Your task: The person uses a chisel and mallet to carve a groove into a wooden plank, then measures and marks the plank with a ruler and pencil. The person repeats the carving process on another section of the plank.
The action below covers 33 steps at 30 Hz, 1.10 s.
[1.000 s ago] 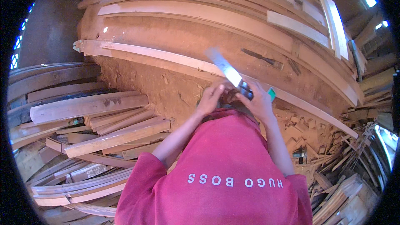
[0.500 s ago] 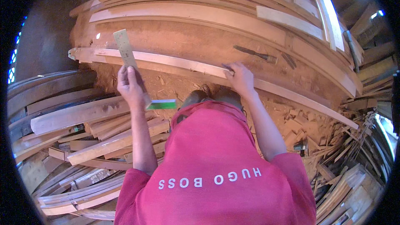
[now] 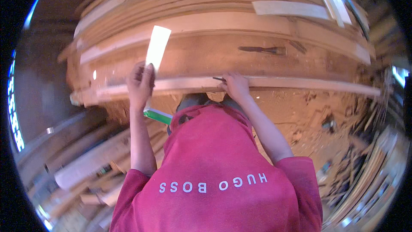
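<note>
My left hand point(image 3: 141, 87) is closed around a try square point(image 3: 158, 47), its bright metal blade standing up above the fingers. Below the hand, the square's green stock point(image 3: 158, 116) shows beside my forearm. Held in my right hand point(image 3: 237, 87) is a thin dark pencil point(image 3: 219, 78), its end pointing left. That hand is at a long, narrow wooden strip point(image 3: 296, 83), which runs across in front of me. Whether the square touches the strip I cannot tell.
Beyond the strip lie a dark flat brush point(image 3: 264, 50) and a small dark piece point(image 3: 298, 46) on a dusty brown surface. Long boards point(image 3: 201, 21) are stacked at the back. Blurred timber point(image 3: 94, 163) fills the left side, and offcuts point(image 3: 313, 124) litter the lower right.
The view has turned, so the strip appears more level. The try square has tilted to the right, and its blade now glares white. My right hand and pencil appear slightly further left.
</note>
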Each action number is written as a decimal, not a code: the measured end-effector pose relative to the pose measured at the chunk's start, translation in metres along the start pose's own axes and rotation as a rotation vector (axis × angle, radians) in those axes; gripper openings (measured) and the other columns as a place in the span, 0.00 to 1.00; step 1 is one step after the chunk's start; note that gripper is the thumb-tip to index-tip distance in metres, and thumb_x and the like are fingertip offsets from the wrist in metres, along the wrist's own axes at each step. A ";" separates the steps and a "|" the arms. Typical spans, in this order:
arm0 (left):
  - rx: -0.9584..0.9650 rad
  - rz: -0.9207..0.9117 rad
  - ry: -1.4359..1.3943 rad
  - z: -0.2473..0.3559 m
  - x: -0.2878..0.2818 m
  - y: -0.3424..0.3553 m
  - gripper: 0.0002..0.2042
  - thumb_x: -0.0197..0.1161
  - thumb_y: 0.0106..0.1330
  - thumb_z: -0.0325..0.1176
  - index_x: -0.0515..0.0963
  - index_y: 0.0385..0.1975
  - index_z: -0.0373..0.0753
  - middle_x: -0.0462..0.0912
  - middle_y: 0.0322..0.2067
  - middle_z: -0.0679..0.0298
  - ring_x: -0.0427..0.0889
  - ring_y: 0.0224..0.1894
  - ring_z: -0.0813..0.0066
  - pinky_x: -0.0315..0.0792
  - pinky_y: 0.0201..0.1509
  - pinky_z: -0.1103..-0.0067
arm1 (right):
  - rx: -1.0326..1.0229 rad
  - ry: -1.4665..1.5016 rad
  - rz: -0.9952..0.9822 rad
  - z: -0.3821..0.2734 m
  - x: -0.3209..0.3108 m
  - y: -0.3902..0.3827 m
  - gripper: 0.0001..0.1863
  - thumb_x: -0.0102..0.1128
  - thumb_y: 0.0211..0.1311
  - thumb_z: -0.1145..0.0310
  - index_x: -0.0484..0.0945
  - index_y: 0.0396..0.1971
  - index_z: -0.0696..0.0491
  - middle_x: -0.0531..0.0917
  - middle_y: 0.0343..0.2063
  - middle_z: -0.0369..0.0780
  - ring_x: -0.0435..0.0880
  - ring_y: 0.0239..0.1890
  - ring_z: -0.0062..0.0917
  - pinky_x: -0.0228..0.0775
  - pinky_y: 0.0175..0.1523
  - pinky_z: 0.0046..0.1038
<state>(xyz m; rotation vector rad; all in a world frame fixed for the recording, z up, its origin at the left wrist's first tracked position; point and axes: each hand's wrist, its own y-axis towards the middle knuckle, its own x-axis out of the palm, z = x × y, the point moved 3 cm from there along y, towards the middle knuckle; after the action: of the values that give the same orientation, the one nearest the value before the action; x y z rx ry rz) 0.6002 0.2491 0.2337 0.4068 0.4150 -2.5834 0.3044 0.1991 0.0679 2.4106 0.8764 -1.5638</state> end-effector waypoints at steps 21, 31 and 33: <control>0.399 -1.361 0.210 -0.158 0.175 0.067 0.15 0.52 0.71 0.29 0.70 0.55 0.35 0.81 0.45 0.51 0.81 0.47 0.67 0.73 0.50 0.72 | 1.187 0.963 0.908 -0.161 0.141 -0.051 0.12 0.69 0.58 0.65 0.81 0.34 0.58 0.83 0.29 0.37 0.79 0.32 0.19 0.73 0.39 0.25; 0.388 -1.459 0.236 -0.175 0.192 0.074 0.11 0.61 0.68 0.30 0.75 0.46 0.34 0.79 0.30 0.67 0.72 0.28 0.87 0.66 0.28 0.84 | 1.017 1.251 0.534 -0.241 0.186 -0.027 0.21 0.65 0.59 0.53 0.81 0.44 0.55 0.85 0.37 0.46 0.85 0.41 0.40 0.77 0.48 0.35; 0.393 -1.449 0.219 -0.176 0.190 0.068 0.14 0.62 0.68 0.31 0.74 0.49 0.33 0.81 0.33 0.66 0.74 0.32 0.86 0.68 0.33 0.84 | 0.977 1.299 0.599 -0.253 0.195 -0.025 0.20 0.65 0.60 0.55 0.81 0.46 0.54 0.85 0.39 0.46 0.84 0.43 0.40 0.77 0.50 0.35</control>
<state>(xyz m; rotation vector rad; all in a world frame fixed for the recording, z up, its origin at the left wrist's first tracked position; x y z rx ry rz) 0.5127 0.1769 -0.0089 0.6929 0.3039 -4.0870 0.5478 0.4008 0.0171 3.7198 -0.8320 0.0558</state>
